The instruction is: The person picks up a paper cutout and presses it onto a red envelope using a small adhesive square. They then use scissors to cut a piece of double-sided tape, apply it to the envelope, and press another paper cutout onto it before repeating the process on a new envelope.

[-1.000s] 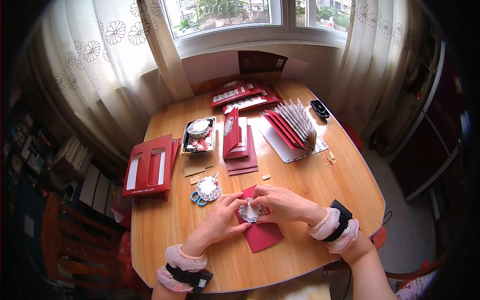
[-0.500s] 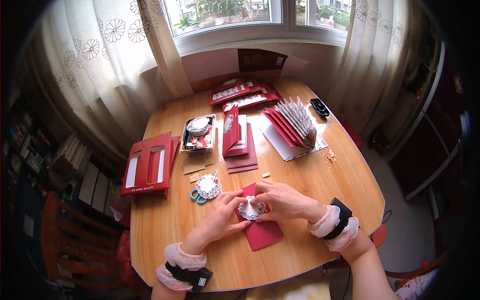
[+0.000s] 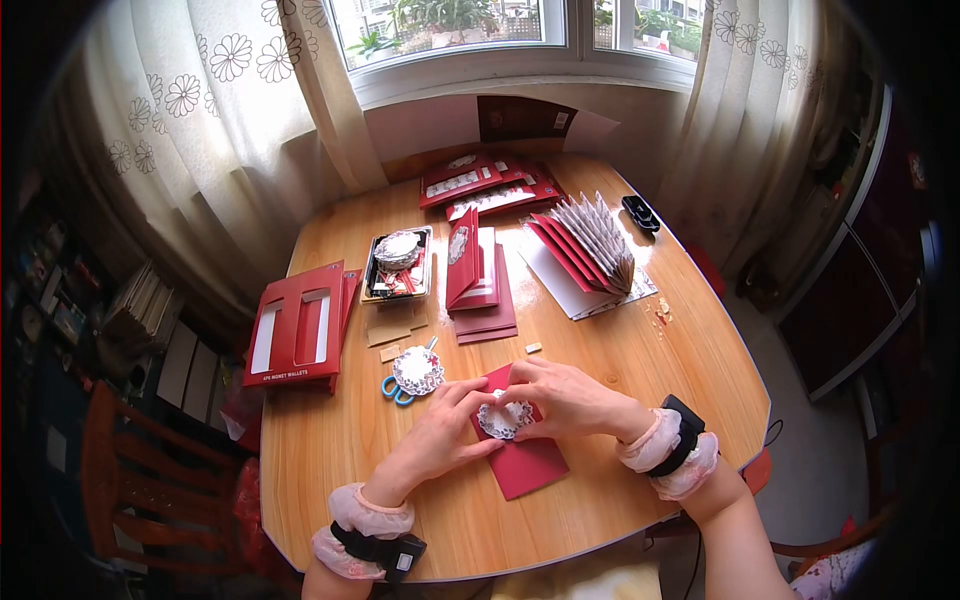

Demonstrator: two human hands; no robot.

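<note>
A white lace-edged paper doily (image 3: 506, 418) lies on a red card wallet (image 3: 530, 472) near the table's front edge. My left hand (image 3: 436, 438) has its thumb and fingers at the doily's left rim. From the other side, my right hand (image 3: 572, 398) curls its fingers over the doily's upper right, fingertips pressed on it. Part of the doily and the card's upper half are hidden by my fingers. Left of my hands, another round doily (image 3: 418, 370) rests on blue-handled scissors (image 3: 398, 392). A small pale piece (image 3: 533, 348) sits just beyond the card.
A black-rimmed tray (image 3: 398, 284) holds a stack of doilies. Red wallets stand and lie mid-table (image 3: 472, 280), with fanned cards (image 3: 588, 245) to their right. Red printed packages (image 3: 298, 325) lie at the left and more packs (image 3: 490, 188) at the back. A black object (image 3: 640, 215) is far right.
The doily's middle, raised in a fold earlier, now looks flatter and more open. My hands have kept nearly the same place.
</note>
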